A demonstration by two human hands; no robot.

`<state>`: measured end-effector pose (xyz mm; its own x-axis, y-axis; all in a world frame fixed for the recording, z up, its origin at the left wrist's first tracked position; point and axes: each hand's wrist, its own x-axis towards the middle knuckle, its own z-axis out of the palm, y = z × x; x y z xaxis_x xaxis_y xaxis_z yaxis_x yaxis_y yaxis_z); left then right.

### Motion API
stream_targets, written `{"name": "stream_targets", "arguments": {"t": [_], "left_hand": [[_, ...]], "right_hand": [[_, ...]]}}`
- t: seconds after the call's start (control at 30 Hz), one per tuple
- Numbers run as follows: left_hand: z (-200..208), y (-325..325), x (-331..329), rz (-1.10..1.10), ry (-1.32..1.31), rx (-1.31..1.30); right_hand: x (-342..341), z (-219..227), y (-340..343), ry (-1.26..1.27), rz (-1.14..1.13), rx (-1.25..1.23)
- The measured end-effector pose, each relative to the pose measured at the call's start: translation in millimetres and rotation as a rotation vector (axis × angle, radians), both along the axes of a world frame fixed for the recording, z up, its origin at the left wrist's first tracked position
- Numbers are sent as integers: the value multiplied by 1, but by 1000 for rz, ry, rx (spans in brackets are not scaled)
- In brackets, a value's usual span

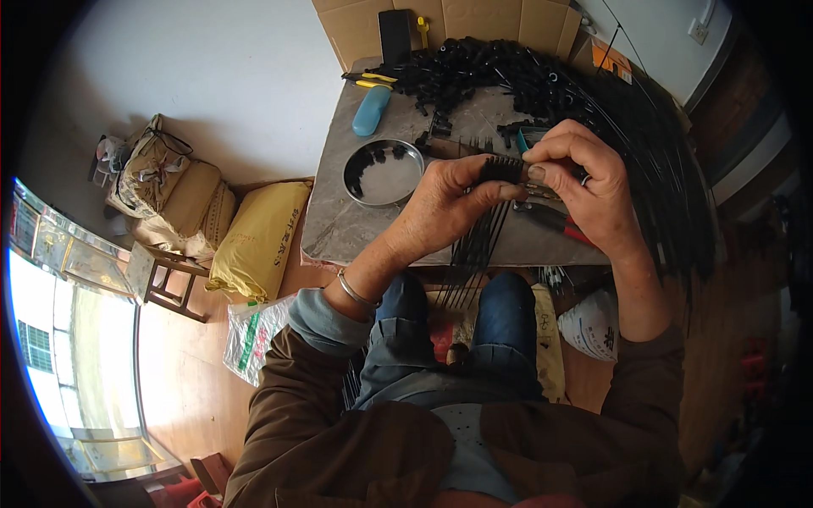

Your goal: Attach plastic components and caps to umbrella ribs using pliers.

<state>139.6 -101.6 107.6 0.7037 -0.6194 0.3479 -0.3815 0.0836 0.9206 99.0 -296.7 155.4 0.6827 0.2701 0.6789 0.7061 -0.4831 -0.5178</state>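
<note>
Over the near part of the grey table (334,233), my left hand (436,207) grips a short row of small black ribbed pieces (501,168) between thumb and fingers. My right hand (586,182), with a ring on one finger, is closed in a pinch at the right end of that row. Whatever lies between its fingertips is too small to make out. Thin black rods (476,254) lie under my hands and stick out past the table's near edge. A round metal dish (345,182) with small black bits in it stands left of my left hand.
Black tubular parts (500,76) are heaped at the back, against cardboard (483,21). Long black rods (660,169) cover the right side. A light-blue case (371,111) and yellow-handled pliers (373,80) lie at the left back. A red-handled tool (577,230) sits near my right wrist.
</note>
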Motion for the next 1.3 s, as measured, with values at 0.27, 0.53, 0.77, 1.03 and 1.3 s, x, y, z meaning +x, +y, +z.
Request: {"name": "stream_targets", "arguments": {"t": [0.27,0.53,0.77,1.03,1.3], "left_hand": [[-4,0,2,30,-109,-87],[2,5,3,6,-133,-16],[5,5,4,19,-243,48],[0,7,10,19,-265,25],[7,9,20,93,-612,67]], "right_hand": [[-2,6,8,-61,-32,-73],[3,4,6,-131,-24,-164],[6,-2,11,-94,-11,-85],[0,2,16,74,-39,-62],[-1,11,18,-147,-99,-253]]}}
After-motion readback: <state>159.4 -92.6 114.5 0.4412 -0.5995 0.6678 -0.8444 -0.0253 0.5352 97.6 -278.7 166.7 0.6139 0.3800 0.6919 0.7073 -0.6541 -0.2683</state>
